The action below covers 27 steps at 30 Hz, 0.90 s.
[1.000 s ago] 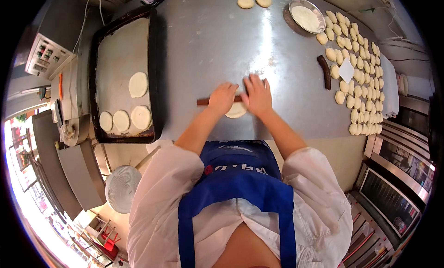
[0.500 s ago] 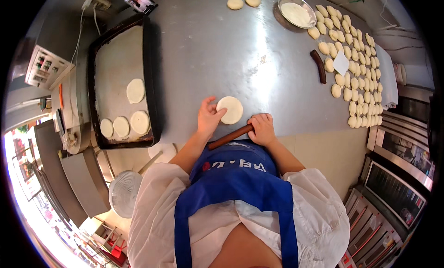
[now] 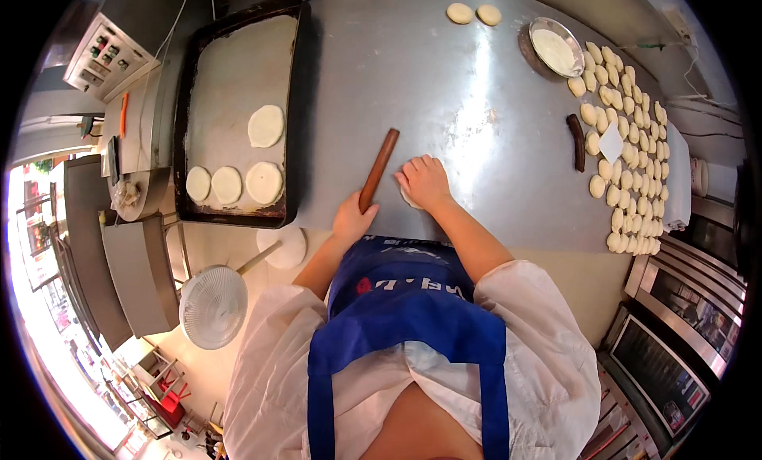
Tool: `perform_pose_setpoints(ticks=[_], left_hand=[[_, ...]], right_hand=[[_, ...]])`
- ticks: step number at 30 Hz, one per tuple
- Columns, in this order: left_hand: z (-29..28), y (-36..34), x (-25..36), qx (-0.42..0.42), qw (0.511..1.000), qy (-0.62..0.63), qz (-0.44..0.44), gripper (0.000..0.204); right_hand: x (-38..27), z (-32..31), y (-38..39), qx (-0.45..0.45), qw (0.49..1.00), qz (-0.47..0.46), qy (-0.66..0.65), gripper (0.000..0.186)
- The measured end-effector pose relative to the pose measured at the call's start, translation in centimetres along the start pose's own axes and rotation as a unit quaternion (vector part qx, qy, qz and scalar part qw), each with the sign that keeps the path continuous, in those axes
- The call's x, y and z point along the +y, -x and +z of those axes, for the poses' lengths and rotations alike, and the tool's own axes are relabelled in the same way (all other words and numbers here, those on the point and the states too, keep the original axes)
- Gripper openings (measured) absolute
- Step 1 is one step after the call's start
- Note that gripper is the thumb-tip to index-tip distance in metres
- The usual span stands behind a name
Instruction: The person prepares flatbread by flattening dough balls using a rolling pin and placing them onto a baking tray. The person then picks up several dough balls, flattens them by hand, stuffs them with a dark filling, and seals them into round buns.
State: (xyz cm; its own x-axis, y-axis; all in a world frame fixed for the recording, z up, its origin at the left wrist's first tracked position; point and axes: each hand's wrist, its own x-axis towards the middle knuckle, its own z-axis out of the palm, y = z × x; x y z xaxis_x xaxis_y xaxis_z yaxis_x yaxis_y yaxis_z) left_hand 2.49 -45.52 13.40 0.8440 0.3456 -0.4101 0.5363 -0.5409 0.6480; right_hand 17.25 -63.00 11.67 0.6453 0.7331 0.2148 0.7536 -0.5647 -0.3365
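My left hand (image 3: 355,217) is closed round the lower end of a brown wooden rolling pin (image 3: 379,169). The pin slants up and to the right over the metal table. Just right of it, my right hand (image 3: 425,180) is cupped over a pale dough round, fingers curled down on it. Only a sliver of that dough (image 3: 408,199) shows at the wrist side; the rest is hidden under the palm.
At left, a dark-rimmed baking tray (image 3: 292,119) carries several flat dough rounds (image 3: 263,183). Many small dough pieces (image 3: 629,134) fill the right side, beside a metal bowl of flour (image 3: 556,51) and a dark brown stick (image 3: 576,142). Two dough discs (image 3: 459,14) lie at the far edge.
The rolling pin has passed from my right hand to my left and now points up over the table. My right hand has moved onto the dough round, which my left hand held before. The view has shifted.
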Motion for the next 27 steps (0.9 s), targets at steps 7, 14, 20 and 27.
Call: perform_pose_setpoints(ticks=[7,14,20,27], left_hand=[[-1.0,1.1,-1.0,-0.008,1.000,0.025,-0.003,0.048],[-1.7,-1.8,5.1,-0.086,0.992,-0.082,0.046,0.048],[1.5,-1.0,5.4,0.023,0.939,-0.203,0.275,0.067],[1.8,-10.3,7.9,0.117,0.906,-0.285,0.289,0.078]], right_hand=[[1.0,0.3,1.2,-0.012,0.998,0.058,-0.018,0.034],[1.3,-1.2,0.2,0.065,0.995,0.069,0.000,0.054],[0.3,-3.4,10.4,0.064,0.970,0.226,0.061,0.040],[5.5,-4.4,2.1,0.108,0.975,0.174,0.090,0.037]])
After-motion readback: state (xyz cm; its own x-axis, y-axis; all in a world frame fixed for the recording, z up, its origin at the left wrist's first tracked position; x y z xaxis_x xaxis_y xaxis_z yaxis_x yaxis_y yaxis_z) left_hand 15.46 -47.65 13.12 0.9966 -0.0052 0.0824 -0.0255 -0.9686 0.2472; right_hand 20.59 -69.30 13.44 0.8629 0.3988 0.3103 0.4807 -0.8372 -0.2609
